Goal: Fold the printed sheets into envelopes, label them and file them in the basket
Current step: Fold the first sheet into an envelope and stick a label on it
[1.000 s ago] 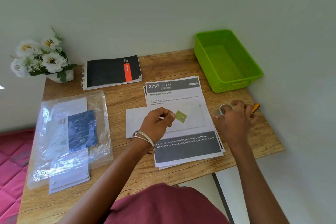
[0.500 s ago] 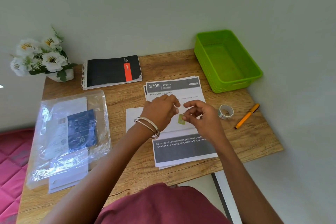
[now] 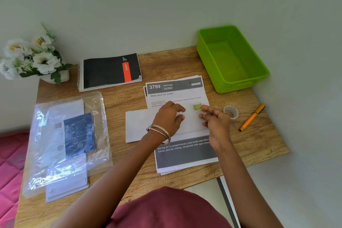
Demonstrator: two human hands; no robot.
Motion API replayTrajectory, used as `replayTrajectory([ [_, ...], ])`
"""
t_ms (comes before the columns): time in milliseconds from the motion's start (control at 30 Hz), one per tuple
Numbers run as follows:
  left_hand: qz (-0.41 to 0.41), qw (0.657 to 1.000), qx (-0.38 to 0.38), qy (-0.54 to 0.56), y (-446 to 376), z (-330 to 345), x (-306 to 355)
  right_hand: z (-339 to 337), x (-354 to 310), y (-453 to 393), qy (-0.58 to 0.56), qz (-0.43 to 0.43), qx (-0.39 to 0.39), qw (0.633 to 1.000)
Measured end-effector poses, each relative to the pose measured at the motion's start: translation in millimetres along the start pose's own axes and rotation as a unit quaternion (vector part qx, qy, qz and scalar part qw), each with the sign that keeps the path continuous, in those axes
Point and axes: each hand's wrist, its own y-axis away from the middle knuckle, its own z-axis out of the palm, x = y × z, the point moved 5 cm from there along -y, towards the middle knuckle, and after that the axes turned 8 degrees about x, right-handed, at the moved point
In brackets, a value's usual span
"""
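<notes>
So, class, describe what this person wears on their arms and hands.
Both forearms are bare, with no sleeves showing. The left hand has thin silver-coloured bangles around its wrist. The right hand shows no jewellery. A maroon garment shows at the bottom of the frame.

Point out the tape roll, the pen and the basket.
tape roll (image 3: 231,111): head view, on the ring's white outer wall.
pen (image 3: 252,117): head view, middle of the orange barrel.
basket (image 3: 244,84): head view, on the near green wall by the handle slot.
</notes>
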Motion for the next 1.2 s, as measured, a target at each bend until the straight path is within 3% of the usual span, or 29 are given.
replayTrajectory([
  [433, -0.06, 0.992, 0.11, -0.011, -20, 22, -4, 8, 9, -13, 0.135, -0.079, 0.006, 0.988],
  [833, -0.037, 0.987, 0.141, -0.072, -14, 31, -5, 13, 3, -9, 0.217, -0.155, -0.008, 0.964],
  [1033, -0.024, 0.984, 0.151, -0.087, -13, 34, -7, 20, -1, -7, 0.294, -0.216, -0.03, 0.93],
  [1200, -0.015, 0.983, 0.156, -0.095, -12, 34, -7, 18, -7, -8, 0.36, -0.269, 0.003, 0.893],
])
